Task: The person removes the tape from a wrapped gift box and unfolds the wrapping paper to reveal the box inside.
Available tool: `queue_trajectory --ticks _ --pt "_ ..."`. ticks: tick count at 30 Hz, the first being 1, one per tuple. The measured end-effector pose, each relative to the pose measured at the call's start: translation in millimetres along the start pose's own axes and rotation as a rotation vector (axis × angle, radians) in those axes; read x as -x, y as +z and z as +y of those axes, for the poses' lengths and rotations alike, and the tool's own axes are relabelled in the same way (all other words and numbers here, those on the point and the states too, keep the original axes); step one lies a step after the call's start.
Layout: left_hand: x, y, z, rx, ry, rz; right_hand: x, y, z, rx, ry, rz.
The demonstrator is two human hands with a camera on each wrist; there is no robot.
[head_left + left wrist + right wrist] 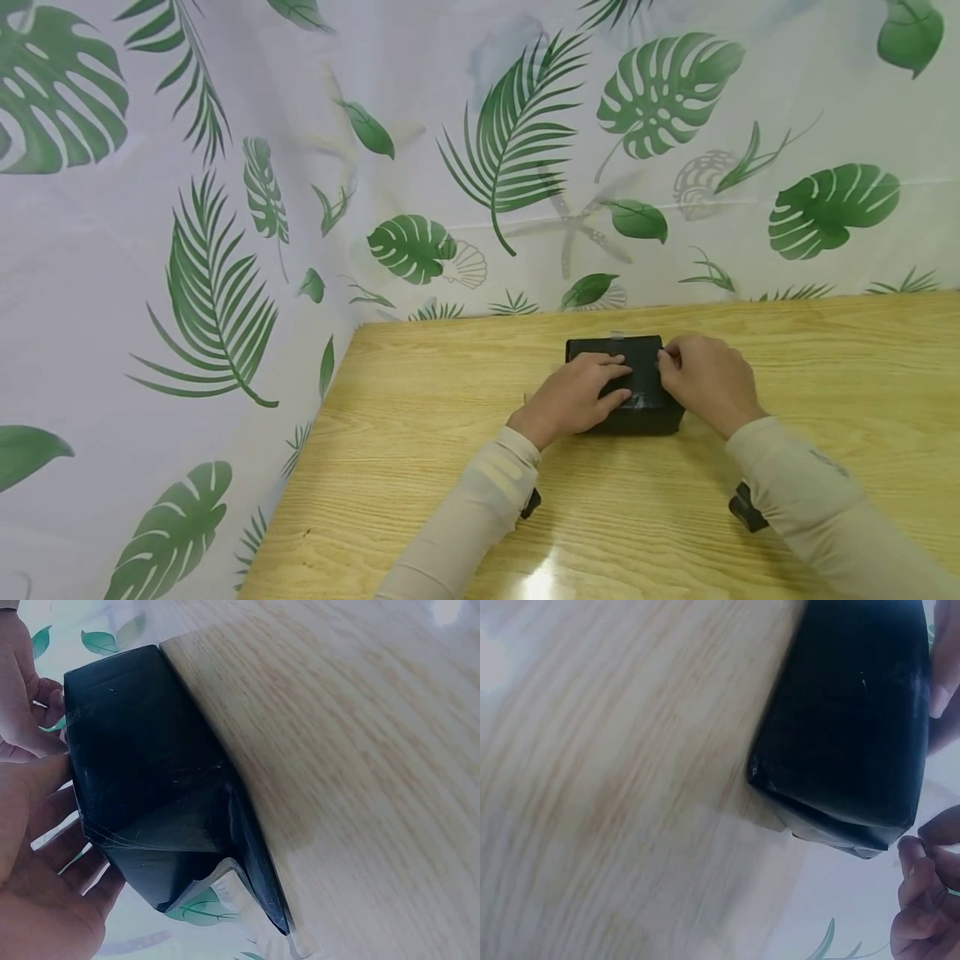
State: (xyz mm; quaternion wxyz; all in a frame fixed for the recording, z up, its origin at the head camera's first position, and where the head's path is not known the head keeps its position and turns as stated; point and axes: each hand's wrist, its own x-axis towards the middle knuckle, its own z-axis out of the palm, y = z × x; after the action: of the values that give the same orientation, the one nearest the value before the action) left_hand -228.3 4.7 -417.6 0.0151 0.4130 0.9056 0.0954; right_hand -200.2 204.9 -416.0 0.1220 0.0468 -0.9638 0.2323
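Observation:
A box wrapped in glossy black sheet (641, 421) sits on the table. My left hand (581, 396) rests on its top, fingers spread. At the box's right upper edge my right hand (712, 379) has its fingers curled, thumb and forefinger pinching at the wrapping's edge; whatever lies between the tips is too small to tell. In the right wrist view, the wrapped end (832, 825) is folded in beside those fingertips. The left wrist view shows a loose flap (259, 862) jutting from the other end, with clear tape (236, 892) along it. Another clear tape piece (617, 335) sticks up at the back edge.
The wood-grain table (420, 400) meets a leaf-printed cloth (525, 167) behind and at the left. Small black objects show under the left sleeve (465, 517) and the right sleeve (832, 492).

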Motion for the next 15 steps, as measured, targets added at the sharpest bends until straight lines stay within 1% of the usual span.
queue_trajectory --ticks 6,15 --pt "-0.4 0.1 -0.4 0.011 -0.010 -0.007 0.3 2.4 0.3 0.047 -0.011 -0.030" --pt "-1.1 0.2 1.6 0.003 -0.014 -0.003 1.1 5.7 -2.5 0.089 -0.042 0.004"
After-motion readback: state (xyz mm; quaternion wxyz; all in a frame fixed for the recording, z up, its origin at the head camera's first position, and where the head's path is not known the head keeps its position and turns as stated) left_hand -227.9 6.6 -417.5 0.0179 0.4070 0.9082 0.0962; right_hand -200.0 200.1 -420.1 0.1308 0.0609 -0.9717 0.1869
